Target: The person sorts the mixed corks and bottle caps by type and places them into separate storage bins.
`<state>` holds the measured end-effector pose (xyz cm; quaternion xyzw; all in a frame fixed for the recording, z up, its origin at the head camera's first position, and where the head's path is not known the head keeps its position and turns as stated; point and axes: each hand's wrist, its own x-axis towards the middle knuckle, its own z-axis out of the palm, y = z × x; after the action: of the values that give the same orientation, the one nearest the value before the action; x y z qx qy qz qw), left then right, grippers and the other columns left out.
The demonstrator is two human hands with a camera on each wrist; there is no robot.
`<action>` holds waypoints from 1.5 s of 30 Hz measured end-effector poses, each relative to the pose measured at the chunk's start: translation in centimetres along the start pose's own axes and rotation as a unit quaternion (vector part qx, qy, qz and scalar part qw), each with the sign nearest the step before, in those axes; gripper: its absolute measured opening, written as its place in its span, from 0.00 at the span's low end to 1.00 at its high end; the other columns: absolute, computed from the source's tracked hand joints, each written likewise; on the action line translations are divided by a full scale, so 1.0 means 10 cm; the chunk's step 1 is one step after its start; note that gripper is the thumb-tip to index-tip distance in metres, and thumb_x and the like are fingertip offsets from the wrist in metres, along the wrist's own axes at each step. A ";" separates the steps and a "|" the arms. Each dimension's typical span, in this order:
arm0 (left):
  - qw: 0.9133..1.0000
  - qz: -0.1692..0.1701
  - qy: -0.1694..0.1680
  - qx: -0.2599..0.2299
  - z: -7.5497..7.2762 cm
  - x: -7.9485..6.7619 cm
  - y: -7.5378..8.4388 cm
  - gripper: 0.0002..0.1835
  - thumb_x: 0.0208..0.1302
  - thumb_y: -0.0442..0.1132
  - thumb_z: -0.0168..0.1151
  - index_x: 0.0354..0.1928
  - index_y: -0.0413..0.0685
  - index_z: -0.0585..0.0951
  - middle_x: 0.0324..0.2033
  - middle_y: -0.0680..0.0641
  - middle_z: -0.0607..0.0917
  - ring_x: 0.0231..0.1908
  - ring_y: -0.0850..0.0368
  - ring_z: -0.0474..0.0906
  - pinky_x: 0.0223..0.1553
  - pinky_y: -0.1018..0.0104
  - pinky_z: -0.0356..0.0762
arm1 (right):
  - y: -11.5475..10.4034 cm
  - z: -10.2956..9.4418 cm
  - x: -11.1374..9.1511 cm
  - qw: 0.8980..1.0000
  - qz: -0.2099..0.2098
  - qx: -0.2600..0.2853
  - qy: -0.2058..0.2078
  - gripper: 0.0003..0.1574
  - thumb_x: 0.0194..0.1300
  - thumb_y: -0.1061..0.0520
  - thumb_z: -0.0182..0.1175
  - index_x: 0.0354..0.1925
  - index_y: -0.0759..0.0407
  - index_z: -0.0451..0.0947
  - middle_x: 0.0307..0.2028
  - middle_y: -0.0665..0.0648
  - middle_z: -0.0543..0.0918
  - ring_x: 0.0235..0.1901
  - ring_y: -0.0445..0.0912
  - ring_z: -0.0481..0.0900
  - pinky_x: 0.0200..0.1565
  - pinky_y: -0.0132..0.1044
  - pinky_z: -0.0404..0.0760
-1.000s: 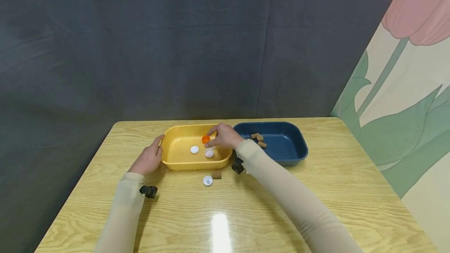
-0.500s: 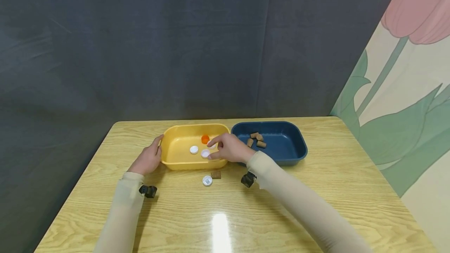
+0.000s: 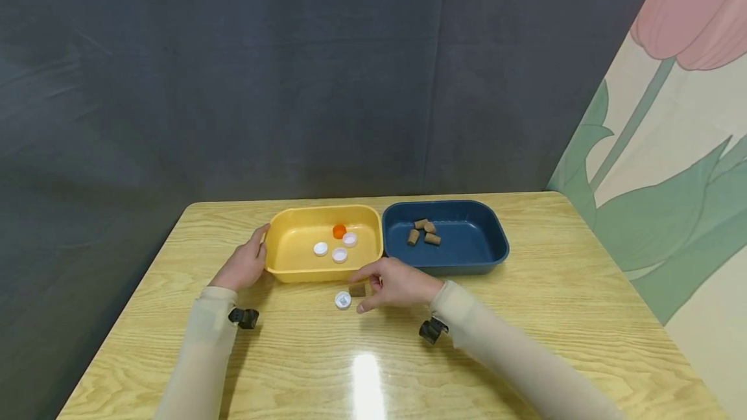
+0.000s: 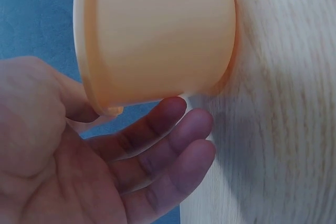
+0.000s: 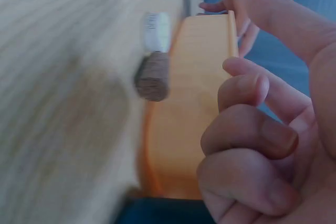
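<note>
My left hand (image 3: 240, 267) holds the left end of the yellow tray (image 3: 315, 275), a finger hooked at its rim and the other fingertips by the outer wall in the left wrist view. My right hand (image 3: 399, 282) is over the table just in front of the tray, thumb and index finger apart, the remaining fingers curled, nothing between them. Close to its fingertips a brown cork (image 5: 153, 77) lies on the table. Beside that cork sits a white bottle cap (image 3: 343, 300). Inside the tray are an orange cap (image 3: 340, 231) and several white caps (image 3: 320, 249).
A dark blue tray (image 3: 475, 258) stands against the yellow tray's right end, with several corks (image 3: 432, 238) in its left half. Both trays are near the back edge of the wooden table (image 3: 292, 368). A dark curtain (image 3: 315, 83) hangs behind.
My right hand has come out of the yellow tray toward me, down to the cork on the table. A white cap in the tray shifted slightly left. My left hand stays put.
</note>
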<state>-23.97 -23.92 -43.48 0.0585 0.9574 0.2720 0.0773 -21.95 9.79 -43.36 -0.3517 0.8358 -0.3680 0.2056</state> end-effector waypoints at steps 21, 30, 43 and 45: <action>1.000 0.002 0.000 -0.008 0.00 -0.01 -0.02 0.28 0.81 0.38 0.34 0.78 0.39 0.48 0.36 0.37 0.82 0.30 0.51 0.75 0.44 0.50 0.73 | 0.26 0.27 0.07 0.995 0.055 -0.028 0.085 0.22 0.58 0.54 0.74 0.51 0.58 0.86 0.18 0.46 0.73 0.20 0.37 0.68 0.26 0.29 0.67; 1.000 0.003 0.001 -0.010 0.01 0.00 -0.04 0.28 0.81 0.38 0.34 0.78 0.39 0.48 0.36 0.38 0.82 0.31 0.51 0.76 0.44 0.50 0.73 | 0.28 0.30 0.11 0.990 0.084 -0.011 0.116 0.15 0.57 0.55 0.74 0.45 0.54 0.89 0.22 0.45 0.78 0.23 0.38 0.71 0.27 0.30 0.69; 1.000 0.003 -0.002 -0.019 0.00 -0.01 -0.02 0.29 0.81 0.38 0.34 0.78 0.39 0.47 0.28 0.43 0.79 0.23 0.54 0.71 0.34 0.58 0.72 | 0.28 0.32 0.01 0.991 0.058 0.004 0.120 0.15 0.59 0.56 0.73 0.46 0.56 0.89 0.19 0.47 0.76 0.21 0.37 0.69 0.27 0.29 0.68; 1.000 0.003 -0.002 -0.018 0.00 -0.01 -0.02 0.29 0.81 0.38 0.34 0.78 0.39 0.47 0.28 0.42 0.79 0.23 0.54 0.72 0.35 0.57 0.72 | 0.27 0.30 -0.02 0.991 0.062 0.012 0.121 0.15 0.59 0.56 0.73 0.46 0.55 0.89 0.18 0.47 0.76 0.21 0.38 0.68 0.26 0.29 0.67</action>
<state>-23.88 -24.10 -43.62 0.0602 0.9521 0.2891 0.0791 -21.11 9.82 -47.33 -0.2492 0.8702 -0.4049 0.1295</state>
